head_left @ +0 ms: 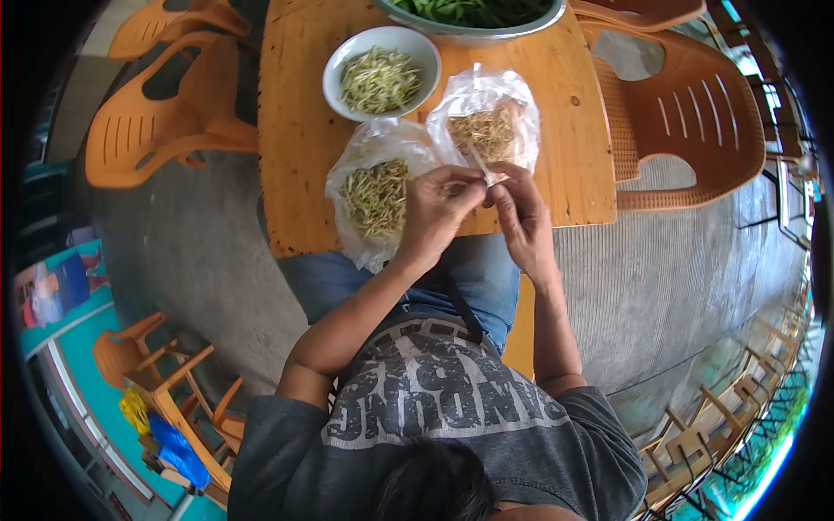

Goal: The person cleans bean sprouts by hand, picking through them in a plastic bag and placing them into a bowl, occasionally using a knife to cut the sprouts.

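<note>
Fingertips of my left hand [434, 208] and my right hand [525, 213] meet in a pinch above the front of the table. Between them is a thin pale bean sprout [477, 160], its lower end partly hidden by the fingers. Just left of my left hand lies an open plastic bag [340, 161] of yellowish-green bean sprouts [373, 198]. Beyond my hands, a second plastic bag [531, 108] holds browner, thin sprout bits [482, 132]. Behind the bags stands a white bowl [332, 68] with pale green bean sprouts [382, 78] heaped inside.
A large basin [465, 33] of green leaves [473, 10] sits at the far edge of the wooden table [295, 156]. Orange chairs stand left [165, 113] and right [704, 113]. Behind on the left, another table holds yellow and blue plastic bags [178, 447].
</note>
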Demonstrator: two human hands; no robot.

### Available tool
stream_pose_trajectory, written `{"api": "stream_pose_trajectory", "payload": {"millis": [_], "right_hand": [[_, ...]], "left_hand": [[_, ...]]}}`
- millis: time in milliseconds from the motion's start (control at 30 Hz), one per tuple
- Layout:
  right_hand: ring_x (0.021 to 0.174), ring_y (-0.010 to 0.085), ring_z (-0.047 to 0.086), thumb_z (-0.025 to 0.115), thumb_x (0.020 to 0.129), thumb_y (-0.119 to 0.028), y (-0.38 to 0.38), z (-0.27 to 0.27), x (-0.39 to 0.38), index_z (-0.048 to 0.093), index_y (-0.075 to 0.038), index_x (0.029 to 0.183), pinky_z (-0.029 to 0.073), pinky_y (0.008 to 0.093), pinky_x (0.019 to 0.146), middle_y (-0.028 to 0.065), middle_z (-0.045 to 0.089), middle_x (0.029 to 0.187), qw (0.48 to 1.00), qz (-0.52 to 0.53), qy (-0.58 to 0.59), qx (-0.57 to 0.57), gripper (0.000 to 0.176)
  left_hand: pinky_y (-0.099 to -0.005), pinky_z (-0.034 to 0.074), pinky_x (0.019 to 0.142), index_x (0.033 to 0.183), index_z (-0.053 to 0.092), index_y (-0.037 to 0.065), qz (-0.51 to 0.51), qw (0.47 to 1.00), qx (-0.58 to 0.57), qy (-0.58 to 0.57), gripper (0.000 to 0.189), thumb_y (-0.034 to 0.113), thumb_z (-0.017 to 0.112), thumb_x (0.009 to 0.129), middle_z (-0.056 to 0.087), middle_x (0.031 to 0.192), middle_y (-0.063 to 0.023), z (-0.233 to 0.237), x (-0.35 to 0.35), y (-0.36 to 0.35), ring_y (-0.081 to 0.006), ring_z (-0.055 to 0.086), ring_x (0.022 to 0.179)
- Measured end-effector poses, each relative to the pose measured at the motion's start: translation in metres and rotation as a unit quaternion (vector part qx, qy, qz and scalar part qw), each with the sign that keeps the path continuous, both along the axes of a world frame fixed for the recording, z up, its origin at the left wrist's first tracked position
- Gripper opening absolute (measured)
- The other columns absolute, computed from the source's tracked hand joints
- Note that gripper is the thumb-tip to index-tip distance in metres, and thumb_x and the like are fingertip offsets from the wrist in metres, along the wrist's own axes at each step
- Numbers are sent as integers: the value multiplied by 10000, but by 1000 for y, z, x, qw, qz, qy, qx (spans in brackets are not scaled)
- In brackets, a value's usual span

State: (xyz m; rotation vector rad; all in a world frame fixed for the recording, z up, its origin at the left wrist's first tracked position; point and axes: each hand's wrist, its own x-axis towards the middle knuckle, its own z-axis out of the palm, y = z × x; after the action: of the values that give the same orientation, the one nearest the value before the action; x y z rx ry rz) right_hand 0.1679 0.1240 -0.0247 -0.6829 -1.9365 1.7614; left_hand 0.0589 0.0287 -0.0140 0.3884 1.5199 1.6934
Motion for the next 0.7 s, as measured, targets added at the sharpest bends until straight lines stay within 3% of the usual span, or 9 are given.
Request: {"api": "stream_pose_trajectory", "payload": {"millis": [67,133,200,333,367,467,500,600,700], "right_hand": [[790,112,600,515,973,-170,-1,1,-1,519,-12,1194,476,263,704,89,640,839,1000,-11,-9,-17,272],[757,102,570,501,982,-186,1,8,-2,514,-12,1206,464,251,693,63,607,801,999,-16,-27,-43,285],[659,81,478,503,983,-229,9,8,-3,499,-21,1252,417,243,617,26,516,698,998,-28,-44,-32,340],[523,105,459,608,913,-234,21,13,-10,573,-11,1141,400,279,525,57,505,574,965,-38,-191,175,321],[494,116,459,631,894,-228,22,15,-13,588,-9,1112,399,288,508,68,507,556,951,-41,-216,217,312],[468,159,488,653,855,-183,22,11,-22,634,-1,979,403,312,486,99,557,585,919,-62,-230,314,221],[470,170,512,656,832,-141,21,9,-25,650,1,897,411,312,488,92,583,597,924,-79,-209,311,157],[463,159,506,658,822,-117,11,12,-34,666,-4,860,418,298,491,76,604,620,931,-111,-172,301,119],[488,141,527,658,811,-99,-8,28,-45,675,-11,892,430,285,503,64,627,658,954,-71,-184,227,120]], "left_hand": [[-222,505,744,961,663,-30,5,1000,10,-29,139,31,622,843,675,911,-62,-17,9,-1,-85,623,837],[-216,484,737,1024,641,-26,-15,999,15,-42,188,74,588,874,648,898,-35,-8,14,-6,-68,591,813],[-218,463,736,1066,614,-15,-34,991,10,-132,226,119,554,895,612,873,-19,-1,16,-16,-68,557,783],[-233,431,724,1084,571,12,-84,958,14,-275,242,167,493,915,545,841,-10,7,18,-50,-89,499,728],[-248,438,727,986,559,34,-80,951,27,-297,172,164,473,915,548,841,-27,10,19,-57,-105,512,734],[-255,442,706,922,540,51,-55,922,72,-377,145,169,457,917,543,836,-32,9,16,-84,-111,511,719],[-249,438,660,894,530,60,-49,918,67,-388,157,186,444,928,539,828,-29,10,13,-91,-104,503,699],[-236,423,614,892,538,59,-19,922,99,-373,167,190,443,935,542,822,-22,7,4,-109,-88,496,685],[-219,405,599,929,564,41,12,945,86,-314,186,184,446,938,536,800,-8,12,-6,-121,-64,484,681]]}}
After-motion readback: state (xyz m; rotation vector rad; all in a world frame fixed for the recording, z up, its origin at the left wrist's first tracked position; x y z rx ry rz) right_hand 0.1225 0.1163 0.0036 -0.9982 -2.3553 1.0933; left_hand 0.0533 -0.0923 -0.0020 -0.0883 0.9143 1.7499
